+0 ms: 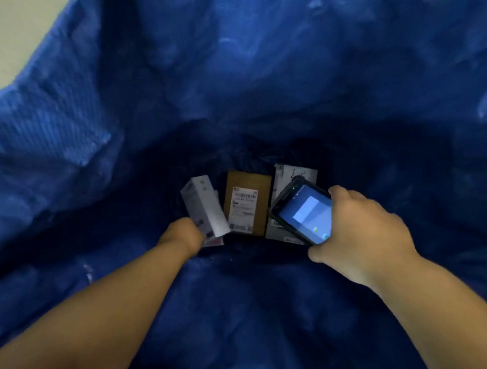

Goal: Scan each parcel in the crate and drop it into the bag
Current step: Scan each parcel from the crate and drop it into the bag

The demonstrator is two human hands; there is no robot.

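Left hand (182,234) low inside the blue bag (242,71), grip closed on the near end of a small white box parcel (204,207). Box tilted and blurred, fingers hidden under it. Right hand (366,233): grip wrapped round the handheld scanner (304,214), screen lit. On the bag bottom, a labelled brown cardboard parcel (247,204). Just right of it, a grey parcel (293,173) sits partly behind the scanner.

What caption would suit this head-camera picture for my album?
Left hand holds a white parcel inside the blue bag; right hand grips the scanner.
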